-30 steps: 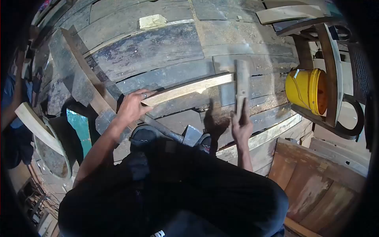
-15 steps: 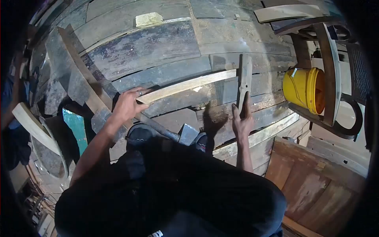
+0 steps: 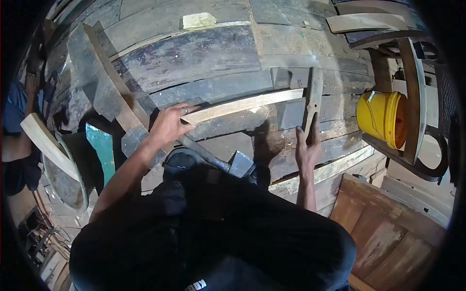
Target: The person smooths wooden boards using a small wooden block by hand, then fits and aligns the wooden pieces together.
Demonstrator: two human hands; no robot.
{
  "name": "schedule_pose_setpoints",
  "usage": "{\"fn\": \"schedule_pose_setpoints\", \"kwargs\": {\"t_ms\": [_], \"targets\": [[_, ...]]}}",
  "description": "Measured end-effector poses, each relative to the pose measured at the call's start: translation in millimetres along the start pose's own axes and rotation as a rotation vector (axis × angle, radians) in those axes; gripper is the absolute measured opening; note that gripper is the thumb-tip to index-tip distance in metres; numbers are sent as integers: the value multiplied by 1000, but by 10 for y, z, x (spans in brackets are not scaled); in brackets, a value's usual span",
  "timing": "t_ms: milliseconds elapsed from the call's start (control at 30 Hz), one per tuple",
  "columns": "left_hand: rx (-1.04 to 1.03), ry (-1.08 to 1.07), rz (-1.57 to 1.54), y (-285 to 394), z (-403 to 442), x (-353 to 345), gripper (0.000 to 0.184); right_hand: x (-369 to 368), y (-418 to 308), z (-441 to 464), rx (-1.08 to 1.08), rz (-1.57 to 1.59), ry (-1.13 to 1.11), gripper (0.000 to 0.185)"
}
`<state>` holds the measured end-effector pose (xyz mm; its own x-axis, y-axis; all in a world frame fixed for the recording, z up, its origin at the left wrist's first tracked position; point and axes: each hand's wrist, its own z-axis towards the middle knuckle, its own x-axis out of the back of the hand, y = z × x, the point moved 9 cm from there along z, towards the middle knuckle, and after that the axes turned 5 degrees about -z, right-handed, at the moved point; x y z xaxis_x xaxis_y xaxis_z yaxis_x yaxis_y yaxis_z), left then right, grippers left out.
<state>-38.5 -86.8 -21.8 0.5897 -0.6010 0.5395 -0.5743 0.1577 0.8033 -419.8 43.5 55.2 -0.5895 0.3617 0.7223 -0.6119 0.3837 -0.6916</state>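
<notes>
My left hand [image 3: 169, 124] grips the near end of a pale curved wooden strip [image 3: 242, 105]. The strip's other end meets a flat wooden bar [image 3: 313, 92] with a small hole, which stands out crosswise at the right. My right hand [image 3: 307, 148] holds the lower end of that bar between thumb and fingers. An axe or hammer with a grey metal head [image 3: 240, 164] lies by my feet, its handle running up toward my left hand.
A yellow bucket [image 3: 381, 119] is at the right, beside curved wooden pieces [image 3: 367, 22]. A reddish-brown panel [image 3: 383, 233] lies lower right. Boards and a green piece [image 3: 100, 150] are at the left, where another person's arm [image 3: 18, 146] shows.
The whole view has shifted slightly. The wooden bar, blurred by motion earlier, now looks sharp and leans a little more to the right at the strip's end. Both hands keep their grips.
</notes>
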Motion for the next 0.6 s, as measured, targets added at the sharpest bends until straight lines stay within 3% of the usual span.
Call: {"fn": "schedule_pose_setpoints", "kwargs": {"t_ms": [33,100,167,233,300,333,400,433,500,567,600], "targets": [[3,-9,12,-13,8,-11,55,-17,-6,-26,-59,-12,13,76],[-3,-18,15,-6,18,-22,54,-308,-268,-345,194,-35,-60,80],[4,-23,-21,-25,21,-27,56,-683,-464,-880,225,-363,-445,82],[26,-56,10,-50,12,-52,58,-687,-831,-1067,560,-337,-391,81],[-21,-16,17,1,-16,-19,58,-570,-459,-906,448,-506,-431,81],[-16,19,88,-90,-22,-29,57,-396,-394,-686,452,-405,-222,79],[4,3,55,-77,-6,-16,57,-114,186,-293,-45,-91,-182,74],[27,-19,19,-72,3,-30,57,56,114,-117,91,-158,-7,71],[85,-48,-18,-108,1,-43,57,54,122,-56,90,-62,53,70],[34,27,44,-119,-9,-29,55,-212,10,-322,46,6,-85,71],[67,-20,19,-111,18,-44,53,-314,-292,-499,124,-222,-158,76]]}}
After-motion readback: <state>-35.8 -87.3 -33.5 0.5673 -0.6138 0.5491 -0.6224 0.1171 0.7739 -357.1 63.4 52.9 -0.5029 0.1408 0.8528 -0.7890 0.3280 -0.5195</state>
